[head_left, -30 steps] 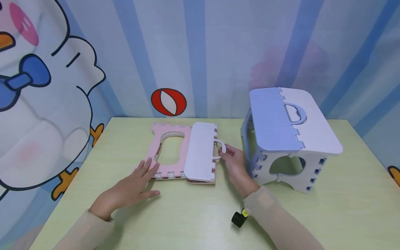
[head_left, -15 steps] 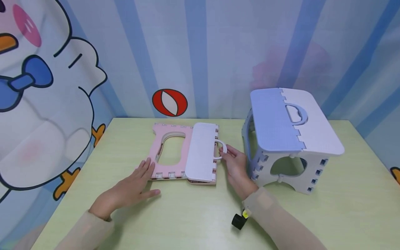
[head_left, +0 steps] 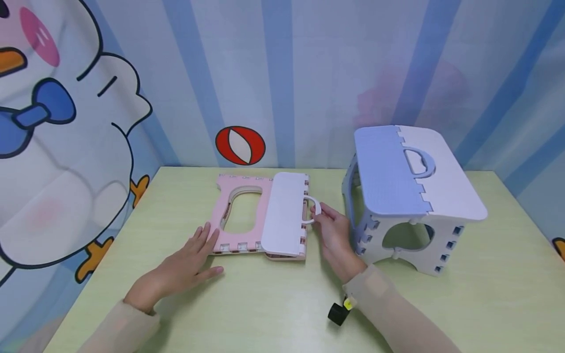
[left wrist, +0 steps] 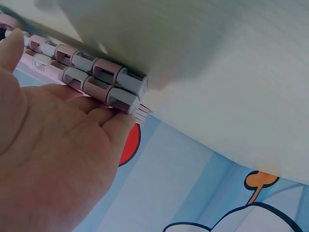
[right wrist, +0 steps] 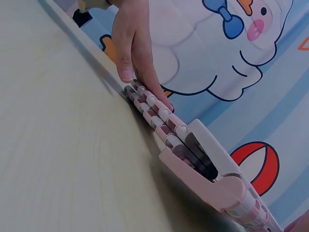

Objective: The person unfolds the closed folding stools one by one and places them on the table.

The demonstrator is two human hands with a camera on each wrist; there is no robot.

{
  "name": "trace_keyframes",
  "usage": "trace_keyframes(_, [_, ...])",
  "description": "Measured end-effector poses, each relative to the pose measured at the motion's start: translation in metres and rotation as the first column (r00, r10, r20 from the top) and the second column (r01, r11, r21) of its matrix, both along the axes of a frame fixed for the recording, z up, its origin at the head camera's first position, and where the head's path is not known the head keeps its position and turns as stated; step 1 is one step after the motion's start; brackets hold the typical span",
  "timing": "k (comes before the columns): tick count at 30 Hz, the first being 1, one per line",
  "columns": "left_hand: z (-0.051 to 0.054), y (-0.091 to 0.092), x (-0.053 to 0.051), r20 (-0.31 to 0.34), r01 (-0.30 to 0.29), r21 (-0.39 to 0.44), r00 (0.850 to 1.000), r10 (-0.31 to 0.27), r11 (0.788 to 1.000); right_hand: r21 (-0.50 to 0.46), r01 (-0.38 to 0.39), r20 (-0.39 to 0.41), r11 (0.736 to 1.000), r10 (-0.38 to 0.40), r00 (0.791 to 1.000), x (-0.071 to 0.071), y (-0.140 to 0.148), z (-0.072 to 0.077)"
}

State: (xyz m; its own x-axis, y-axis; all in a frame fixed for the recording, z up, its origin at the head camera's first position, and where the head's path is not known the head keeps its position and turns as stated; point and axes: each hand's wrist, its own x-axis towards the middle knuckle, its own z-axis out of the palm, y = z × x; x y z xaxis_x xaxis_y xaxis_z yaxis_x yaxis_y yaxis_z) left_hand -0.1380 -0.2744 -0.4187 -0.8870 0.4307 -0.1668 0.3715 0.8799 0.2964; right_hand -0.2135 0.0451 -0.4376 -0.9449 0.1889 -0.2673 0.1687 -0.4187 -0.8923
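Note:
A pink and white folding stool lies folded flat on the table, its white panel to the right and its pink frame with a large opening to the left. My left hand rests on the near left corner with its fingers straight. In the left wrist view, the fingers of that left hand touch the stool's hinged edge. At the stool's right side, my right hand pinches its white carry handle between thumb and fingers. From the right wrist view, the two folded layers stand slightly apart at the near edge.
A blue and white folding stool stands unfolded to the right, close beside my right hand. A small black camera hangs at my right wrist. The pale table backs onto a striped blue cartoon wall covering.
Both hands keep their places at the folded stool. The view has shifted very slightly; nothing else has visibly moved.

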Motion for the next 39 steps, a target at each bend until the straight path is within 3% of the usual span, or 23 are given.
trace_keyframes(7, [-0.006,-0.002,0.003,-0.018,-0.027,0.014,0.999,0.027,1.0,-0.081,-0.001,-0.082,0.997,-0.005,0.997,0.005,-0.003,0.013])
trace_keyframes(23, [-0.01,-0.003,0.005,-0.025,-0.069,0.012,0.997,0.069,0.998,-0.124,-0.017,-0.182,0.992,-0.006,0.983,0.012,-0.009,0.033])
trace_keyframes(39, [-0.002,-0.006,0.006,0.008,-0.092,0.078,0.996,0.092,0.993,-0.143,-0.01,-0.281,0.99,-0.031,0.959,0.016,-0.021,0.05])
